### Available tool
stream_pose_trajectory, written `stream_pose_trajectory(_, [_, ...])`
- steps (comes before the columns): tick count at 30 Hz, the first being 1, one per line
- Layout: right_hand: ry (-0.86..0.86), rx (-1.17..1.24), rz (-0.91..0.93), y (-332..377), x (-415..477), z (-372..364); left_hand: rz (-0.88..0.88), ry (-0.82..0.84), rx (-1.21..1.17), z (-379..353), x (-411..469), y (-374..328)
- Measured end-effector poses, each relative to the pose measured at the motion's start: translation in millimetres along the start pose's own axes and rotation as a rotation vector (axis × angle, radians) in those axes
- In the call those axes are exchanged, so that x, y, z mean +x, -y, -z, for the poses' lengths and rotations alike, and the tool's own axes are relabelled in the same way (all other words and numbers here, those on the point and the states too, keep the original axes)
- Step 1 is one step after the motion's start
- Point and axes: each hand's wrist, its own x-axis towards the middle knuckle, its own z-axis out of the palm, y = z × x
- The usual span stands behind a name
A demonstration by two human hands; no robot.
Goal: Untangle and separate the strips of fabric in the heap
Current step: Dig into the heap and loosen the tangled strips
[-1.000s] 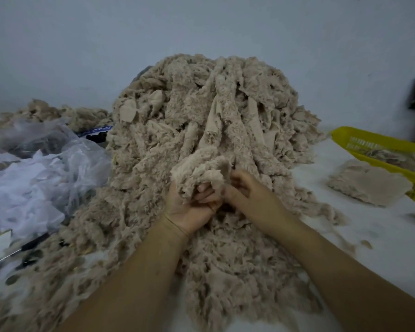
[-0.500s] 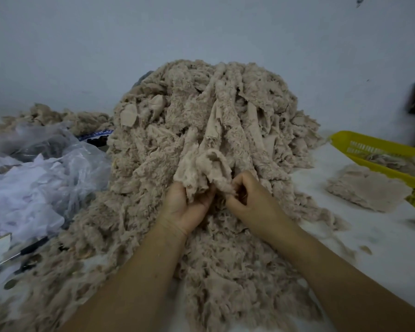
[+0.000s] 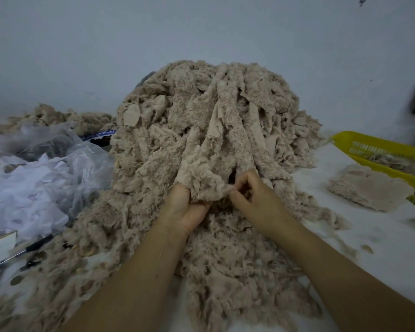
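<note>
Two bare hands are set against the near slope of one large heap (image 3: pixel 213 121) of fuzzy beige fabric strips. It is piled in the middle of a white table (image 3: pixel 374 255) and reaches back to a pale wall (image 3: pixel 201 32). The strips are too tangled to be counted. One bunch of strips (image 3: pixel 209 180) is held up from the heap between both hands. The left hand (image 3: pixel 186 209) is turned palm up beneath the bunch, with its fingers buried in the fabric and closed round it. The right hand (image 3: pixel 253 195) is curled, and the right edge of the same bunch is pinched between its thumb and fingertips.

To the right, well apart from the heap, one flat pile (image 3: pixel 367 190) of the same fabric is laid on the table. It is just beside one yellow basket (image 3: pixel 381 149), in which more beige fabric is seen. To the left, crumpled clear plastic (image 3: pixel 58 164) is bunched against the foot of the heap; the number of bags cannot be told. One dark pen (image 3: pixel 19 254) is laid near the left edge, and one smaller heap (image 3: pixel 65 117) of beige scraps is seen behind the plastic.
</note>
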Motion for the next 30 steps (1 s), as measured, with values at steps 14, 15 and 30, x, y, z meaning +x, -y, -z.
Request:
stream_pose_trajectory(14, [-0.437,1.064,-0.222,9,12,35,-0.078,-0.037,0.653,2,-3,17])
stream_pose_trajectory(15, [-0.533,1.184,-0.213,5,16,47,-0.077,-0.057,0.652,3,-3,18])
stream_pose_trajectory(30, [-0.071,-0.199,-0.289,-36,21,14,-0.082,-0.019,1.052,1,-7,33])
